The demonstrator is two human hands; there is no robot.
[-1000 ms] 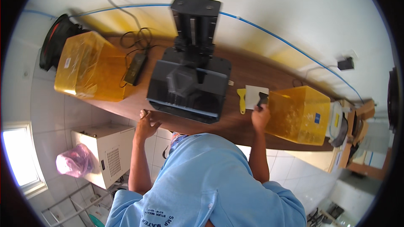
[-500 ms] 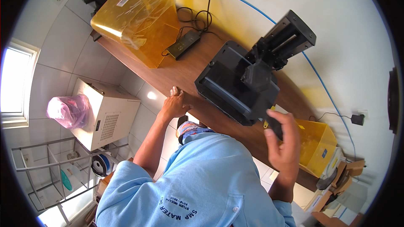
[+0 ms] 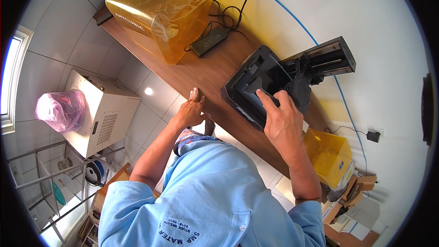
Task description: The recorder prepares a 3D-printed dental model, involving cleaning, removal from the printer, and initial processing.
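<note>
On the brown wooden table (image 3: 217,103) stands a black resin 3D printer (image 3: 234,97) with an upright column (image 3: 336,60) on its far right side. My right hand (image 3: 284,121) reaches over its near edge and grips a dark, flat-bladed scraper (image 3: 257,85). The blade is over the printer's dark tray (image 3: 270,64); whether it touches the bottom, I cannot tell. The scraper's handle is mostly hidden by my fingers. My left hand (image 3: 189,112) lies at the table's front edge, left of the printer, its fingers stretched out and holding nothing.
A large transparent amber cover (image 3: 160,13) and a black power adapter (image 3: 209,42) with coiled cable are at the table's far left. A yellow bin (image 3: 327,155) stands to the right. A pale metal cabinet (image 3: 103,114) and a grey rack (image 3: 45,174) are at left.
My right hand has moved up and left with the scraper, from the printer's right front corner to over its tray. My left hand stays at the table edge. The view has shifted.
</note>
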